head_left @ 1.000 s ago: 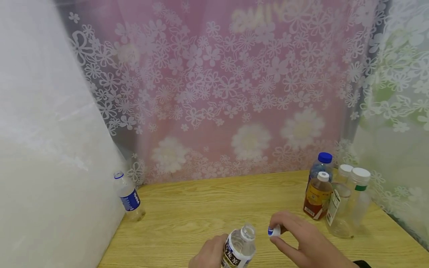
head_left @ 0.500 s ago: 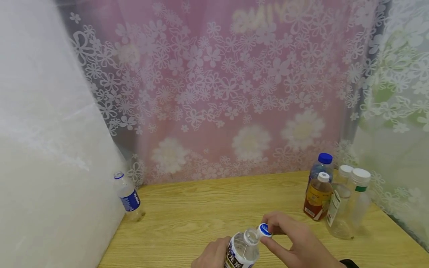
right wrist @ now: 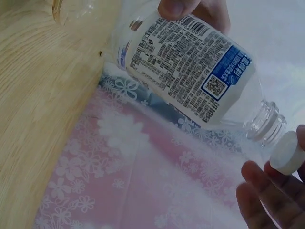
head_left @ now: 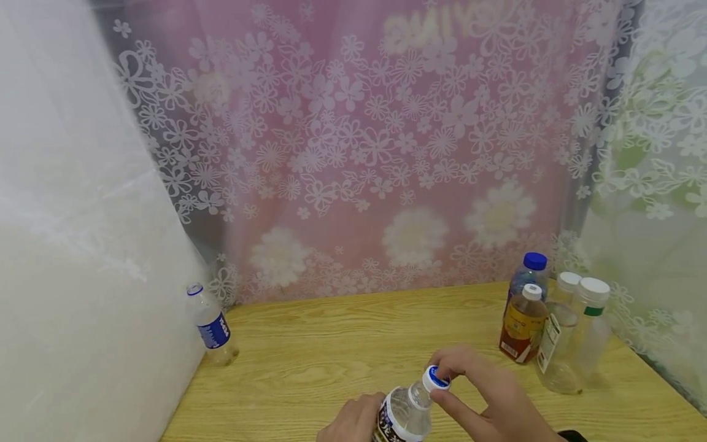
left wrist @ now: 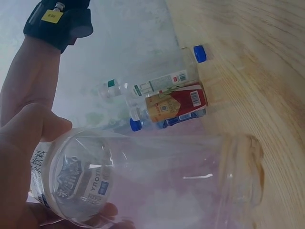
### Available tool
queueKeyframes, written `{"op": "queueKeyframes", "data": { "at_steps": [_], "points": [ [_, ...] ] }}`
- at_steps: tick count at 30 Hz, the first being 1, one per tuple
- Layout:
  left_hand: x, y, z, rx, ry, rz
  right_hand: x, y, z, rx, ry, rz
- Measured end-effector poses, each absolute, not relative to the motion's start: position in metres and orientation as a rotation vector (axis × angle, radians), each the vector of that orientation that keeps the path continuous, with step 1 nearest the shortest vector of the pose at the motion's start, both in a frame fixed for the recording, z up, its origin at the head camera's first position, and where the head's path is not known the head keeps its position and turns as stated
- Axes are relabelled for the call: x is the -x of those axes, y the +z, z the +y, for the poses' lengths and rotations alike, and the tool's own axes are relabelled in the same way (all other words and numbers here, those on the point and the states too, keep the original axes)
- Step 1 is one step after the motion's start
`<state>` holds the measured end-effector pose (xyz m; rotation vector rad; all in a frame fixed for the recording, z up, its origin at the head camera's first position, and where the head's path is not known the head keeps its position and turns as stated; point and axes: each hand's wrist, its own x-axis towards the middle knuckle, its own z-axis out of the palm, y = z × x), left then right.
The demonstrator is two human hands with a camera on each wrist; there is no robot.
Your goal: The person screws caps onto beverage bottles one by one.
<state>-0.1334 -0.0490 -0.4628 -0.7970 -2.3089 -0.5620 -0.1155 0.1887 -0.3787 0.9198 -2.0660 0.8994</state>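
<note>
My left hand (head_left: 353, 420) grips a clear plastic bottle (head_left: 409, 414) with a white, dark-lettered label, tilted toward the right at the front of the table. Its threaded neck (right wrist: 266, 123) is bare in the right wrist view. Fingers and thumb of my right hand (head_left: 491, 399) pinch a white cap (right wrist: 286, 153) with a blue top. The cap's hollow side faces the bottle mouth, a small gap away in the right wrist view; from the head it overlaps the mouth. In the left wrist view, the bottle's clear lower body (left wrist: 167, 176) extends from the left hand toward the table.
An uncapped bottle with a blue label (head_left: 214, 331) stands at the table's left. Grouped at the right are an amber bottle (head_left: 521, 325), a blue-capped bottle (head_left: 534, 263) and clear white-lidded bottles (head_left: 593, 291). A flowered pink curtain (head_left: 353, 153) hangs behind the wooden table (head_left: 309, 344).
My right hand has brought the cap leftward to the bottle mouth and turned its blue top upward. The bottle in my left hand has shifted slightly right and tilted more.
</note>
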Motion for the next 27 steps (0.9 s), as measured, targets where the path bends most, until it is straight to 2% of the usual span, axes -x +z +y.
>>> {"op": "queueKeyframes", "data": {
  "at_steps": [16,27],
  "points": [
    [0.137,-0.462,-0.044,0.760,-0.505,-2.242,0.124,-0.378,0.192,-1.360,0.828,-1.975],
    [0.140,-0.468,-0.043,0.770,-0.427,-2.152,0.125,-0.376,0.199,-1.414,0.777,-2.016]
  ]
}}
